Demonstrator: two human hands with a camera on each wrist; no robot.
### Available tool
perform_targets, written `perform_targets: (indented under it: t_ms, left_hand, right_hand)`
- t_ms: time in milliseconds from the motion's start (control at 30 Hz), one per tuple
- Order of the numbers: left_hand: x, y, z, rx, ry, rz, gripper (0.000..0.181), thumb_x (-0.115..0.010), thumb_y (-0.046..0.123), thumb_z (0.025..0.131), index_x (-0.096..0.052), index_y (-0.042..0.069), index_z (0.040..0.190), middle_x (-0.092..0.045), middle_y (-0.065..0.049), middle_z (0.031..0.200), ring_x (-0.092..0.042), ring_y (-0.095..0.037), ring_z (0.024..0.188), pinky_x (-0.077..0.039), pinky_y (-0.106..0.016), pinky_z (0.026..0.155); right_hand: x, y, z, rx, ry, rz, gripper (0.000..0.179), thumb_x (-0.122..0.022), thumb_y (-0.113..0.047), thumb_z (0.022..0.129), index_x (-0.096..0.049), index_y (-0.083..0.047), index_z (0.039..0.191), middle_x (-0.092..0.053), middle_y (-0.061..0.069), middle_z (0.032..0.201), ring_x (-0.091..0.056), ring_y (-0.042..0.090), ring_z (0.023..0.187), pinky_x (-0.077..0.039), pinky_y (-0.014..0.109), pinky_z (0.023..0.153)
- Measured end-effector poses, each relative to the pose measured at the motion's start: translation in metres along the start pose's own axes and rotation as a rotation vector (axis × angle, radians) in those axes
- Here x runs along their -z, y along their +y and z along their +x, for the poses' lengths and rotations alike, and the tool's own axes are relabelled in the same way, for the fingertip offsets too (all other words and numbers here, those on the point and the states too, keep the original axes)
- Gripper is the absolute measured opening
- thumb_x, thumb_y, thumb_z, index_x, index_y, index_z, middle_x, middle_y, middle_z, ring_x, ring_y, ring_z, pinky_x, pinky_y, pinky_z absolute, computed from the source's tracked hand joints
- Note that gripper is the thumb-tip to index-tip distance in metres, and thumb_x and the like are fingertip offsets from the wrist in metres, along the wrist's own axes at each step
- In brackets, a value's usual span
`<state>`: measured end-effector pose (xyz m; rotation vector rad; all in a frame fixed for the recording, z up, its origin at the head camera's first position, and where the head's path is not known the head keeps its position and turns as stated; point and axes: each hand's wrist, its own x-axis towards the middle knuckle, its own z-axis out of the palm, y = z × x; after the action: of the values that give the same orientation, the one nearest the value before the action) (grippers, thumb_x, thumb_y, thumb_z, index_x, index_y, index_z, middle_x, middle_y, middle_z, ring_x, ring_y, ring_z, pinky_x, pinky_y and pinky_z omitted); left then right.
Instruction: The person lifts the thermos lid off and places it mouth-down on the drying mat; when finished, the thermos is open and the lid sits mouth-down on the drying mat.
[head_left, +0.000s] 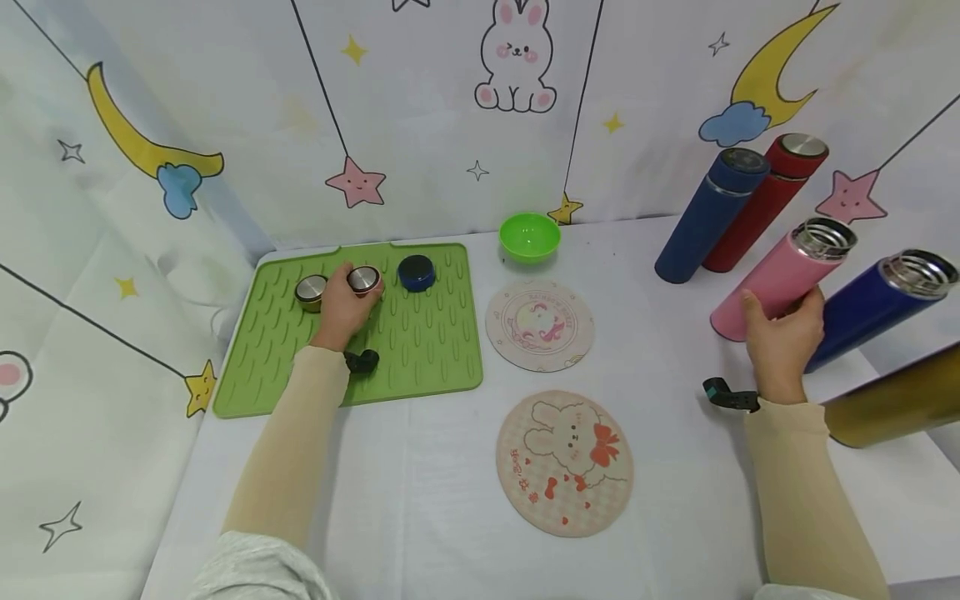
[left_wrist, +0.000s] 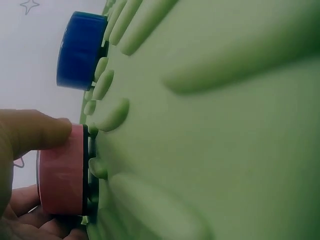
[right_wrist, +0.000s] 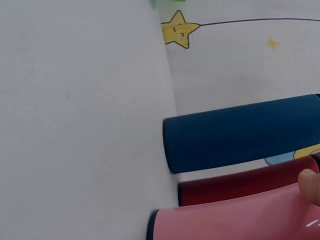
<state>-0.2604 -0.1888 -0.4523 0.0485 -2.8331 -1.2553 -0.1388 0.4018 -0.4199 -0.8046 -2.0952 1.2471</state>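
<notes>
My left hand [head_left: 347, 310] pinches a pink bottle cap [left_wrist: 62, 175] with a silver top, low over the green ridged mat [head_left: 420, 358]. Thumb and fingers sit on opposite sides of the cap. On that mat, a dark blue cap [head_left: 416, 273] lies to its right and a gold-brown cap [head_left: 309, 292] to its left. At the right of the table, my right hand [head_left: 784, 350] grips the lower part of a pink thermos bottle [head_left: 780, 279], which stands upright with its steel mouth uncovered. Beside it stands a blue bottle [head_left: 873, 308], also without a cap.
Behind the pink bottle stand a capped blue bottle [head_left: 708, 217] and a capped red bottle [head_left: 765, 208]. A gold bottle [head_left: 892, 400] is at the right edge. Mid-table are a green bowl [head_left: 529, 237], a unicorn coaster [head_left: 517, 333] and a rabbit coaster [head_left: 555, 508].
</notes>
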Motion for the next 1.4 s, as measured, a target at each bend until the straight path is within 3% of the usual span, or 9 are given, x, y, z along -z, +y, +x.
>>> perform_targets:
  t_ms: [100,200,433,567,833,967,1100,1233,1400]
  left_hand:
    - [0.000,-0.001,-0.001,0.006,-0.004,-0.002,0.078,-0.064,0.022,0.102,-0.022,-0.007,0.162,-0.035,-0.033,0.161,-0.040,-0.048,0.148,-0.040,-0.060,0.121]
    - [0.000,-0.002,-0.004,-0.003,0.000,-0.017,0.080,-0.063,0.022,0.101,-0.020,-0.007,0.162,-0.033,-0.033,0.163,-0.039,-0.048,0.149,-0.039,-0.060,0.122]
    - [0.005,0.001,-0.020,-0.057,0.013,-0.050,0.085,-0.066,0.023,0.100,-0.018,-0.005,0.163,-0.030,-0.030,0.166,-0.034,-0.045,0.153,-0.036,-0.060,0.124]
    - [0.012,0.008,-0.035,-0.065,0.012,-0.054,0.089,-0.070,0.026,0.098,-0.016,0.003,0.166,-0.024,-0.023,0.171,-0.025,-0.043,0.158,-0.030,-0.063,0.127]
    - [0.018,0.017,-0.078,-0.130,-0.028,-0.069,0.096,-0.076,0.025,0.095,-0.016,0.008,0.167,-0.021,-0.016,0.174,-0.024,-0.044,0.159,-0.030,-0.062,0.127]
    - [0.015,0.021,-0.104,-0.160,-0.060,-0.114,0.094,-0.079,0.021,0.093,-0.020,0.008,0.166,-0.023,-0.012,0.174,-0.024,-0.040,0.160,-0.029,-0.056,0.129]
    - [0.008,0.021,-0.127,-0.187,-0.092,-0.117,0.093,-0.080,0.019,0.092,-0.024,0.010,0.166,-0.028,-0.012,0.172,-0.028,-0.038,0.159,-0.032,-0.055,0.128]
    - [0.001,0.020,-0.148,-0.208,-0.121,-0.113,0.093,-0.081,0.017,0.092,-0.025,0.011,0.165,-0.029,-0.013,0.171,-0.031,-0.039,0.157,-0.035,-0.055,0.127]
    - [-0.003,0.018,-0.170,-0.225,-0.124,-0.128,0.093,-0.082,0.017,0.090,-0.027,0.012,0.165,-0.032,-0.013,0.170,-0.034,-0.040,0.156,-0.036,-0.056,0.125]
  right_hand:
    - [0.002,0.001,-0.005,0.015,0.001,0.009,0.065,-0.075,-0.028,0.095,-0.044,-0.032,0.152,-0.054,-0.004,0.155,-0.050,0.004,0.131,-0.040,0.022,0.120]
    - [0.006,0.001,-0.011,0.026,-0.011,0.002,0.066,-0.073,-0.027,0.095,-0.043,-0.032,0.154,-0.050,-0.004,0.159,-0.047,0.004,0.142,-0.034,0.022,0.125]
    - [0.021,-0.004,-0.040,0.012,-0.097,-0.018,0.085,-0.069,-0.026,0.099,-0.019,-0.022,0.167,-0.023,-0.002,0.174,-0.024,0.014,0.161,-0.021,0.029,0.132]
    - [0.024,-0.007,-0.061,0.019,-0.131,-0.039,0.088,-0.068,-0.028,0.100,-0.013,-0.023,0.168,-0.020,-0.003,0.174,-0.022,0.012,0.161,-0.020,0.030,0.132]
    - [0.009,-0.011,-0.095,0.229,-0.194,-0.066,0.081,-0.075,-0.018,0.096,-0.032,-0.015,0.164,-0.038,0.004,0.168,-0.037,0.020,0.157,-0.031,0.033,0.129]
    - [-0.005,-0.020,-0.086,0.312,-0.248,-0.055,0.081,-0.078,-0.016,0.094,-0.035,-0.015,0.163,-0.042,0.007,0.166,-0.041,0.023,0.154,-0.034,0.031,0.127]
    - [-0.024,-0.029,-0.067,0.342,-0.289,-0.059,0.084,-0.077,-0.019,0.094,-0.031,-0.014,0.165,-0.038,0.007,0.168,-0.038,0.027,0.156,-0.034,0.042,0.128]
    - [-0.042,-0.035,-0.043,0.290,-0.331,-0.114,0.096,-0.072,-0.034,0.097,-0.011,-0.010,0.168,-0.018,0.010,0.175,-0.025,0.030,0.161,-0.023,0.050,0.132]
    - [-0.058,-0.036,-0.014,0.174,-0.349,-0.151,0.111,-0.068,-0.050,0.096,0.007,-0.010,0.167,-0.003,0.013,0.177,-0.010,0.029,0.165,-0.011,0.049,0.136]
